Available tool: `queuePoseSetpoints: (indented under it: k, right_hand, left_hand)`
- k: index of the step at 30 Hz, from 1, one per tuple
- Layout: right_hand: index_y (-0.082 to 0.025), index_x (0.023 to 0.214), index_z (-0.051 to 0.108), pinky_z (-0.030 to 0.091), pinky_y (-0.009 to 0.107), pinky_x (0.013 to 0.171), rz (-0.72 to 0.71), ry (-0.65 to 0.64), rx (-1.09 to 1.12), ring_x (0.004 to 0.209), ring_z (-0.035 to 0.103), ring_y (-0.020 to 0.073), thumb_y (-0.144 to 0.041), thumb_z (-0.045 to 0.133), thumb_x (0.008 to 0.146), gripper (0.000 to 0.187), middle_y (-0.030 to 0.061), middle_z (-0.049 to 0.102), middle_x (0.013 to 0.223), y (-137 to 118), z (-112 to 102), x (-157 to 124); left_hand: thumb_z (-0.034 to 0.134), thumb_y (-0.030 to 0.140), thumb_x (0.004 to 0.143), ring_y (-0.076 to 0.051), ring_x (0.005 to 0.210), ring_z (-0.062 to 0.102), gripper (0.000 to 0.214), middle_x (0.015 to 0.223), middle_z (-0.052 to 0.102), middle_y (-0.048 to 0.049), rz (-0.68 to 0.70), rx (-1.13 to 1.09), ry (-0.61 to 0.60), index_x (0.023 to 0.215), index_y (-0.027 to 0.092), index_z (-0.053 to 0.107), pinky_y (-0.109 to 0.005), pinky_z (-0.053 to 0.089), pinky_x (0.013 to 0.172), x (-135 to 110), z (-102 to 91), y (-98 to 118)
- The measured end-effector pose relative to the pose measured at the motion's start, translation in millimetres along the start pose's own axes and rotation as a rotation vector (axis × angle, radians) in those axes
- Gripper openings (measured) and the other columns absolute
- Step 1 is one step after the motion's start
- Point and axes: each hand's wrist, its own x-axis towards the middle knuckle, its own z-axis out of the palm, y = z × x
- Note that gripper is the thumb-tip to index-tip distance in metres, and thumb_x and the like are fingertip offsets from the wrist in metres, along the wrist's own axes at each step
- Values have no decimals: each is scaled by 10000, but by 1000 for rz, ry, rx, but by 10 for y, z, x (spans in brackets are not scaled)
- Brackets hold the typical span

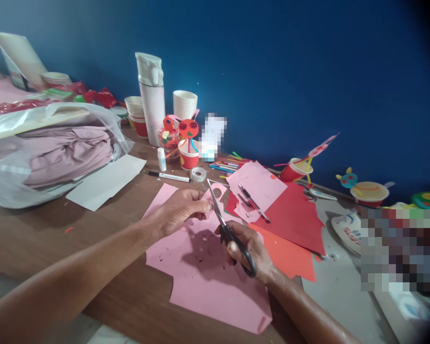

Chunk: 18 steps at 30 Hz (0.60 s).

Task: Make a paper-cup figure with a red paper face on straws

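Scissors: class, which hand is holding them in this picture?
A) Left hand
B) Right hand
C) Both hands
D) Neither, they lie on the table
B. The right hand grips the black handles of the scissors, with the blades pointing up and away.

Matt pink paper [215,301], steel scissors [217,210] with glossy black plastic grip [226,234], smooth wooden tabletop [57,243]
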Motion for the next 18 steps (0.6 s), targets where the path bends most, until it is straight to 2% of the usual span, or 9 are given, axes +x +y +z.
queuePoseSetpoints:
  k: [4, 12, 18]
  right_hand:
    - [-153, 946, 564, 383, 212, 445, 22, -2, 33, 447, 449, 79, -572, 620, 709, 485, -35, 502, 567, 20, 4, 3]
    - [-150, 929, 574, 377, 194, 438, 27, -3, 77, 440, 448, 68, -522, 647, 715, 436, -42, 498, 554, 74, -10, 12]
    - [-153, 941, 582, 385, 187, 441, 21, -7, 84, 443, 449, 63, -509, 642, 731, 417, -41, 503, 557, 81, -15, 4]
  left_hand:
    - [636, 172, 656, -90, 567, 512, 56, 569, 554, 9, -11, 3, 18, 643, 135, 595, -204, 343, 491, 14, -16, -6]
    - [624, 128, 612, -74, 566, 499, 64, 587, 542, 28, 5, 9, -26, 599, 134, 563, -215, 373, 552, 47, -31, 8]
    - [624, 136, 652, -85, 597, 532, 57, 613, 555, 26, -49, -27, -19, 647, 143, 568, -208, 395, 562, 42, -44, 9]
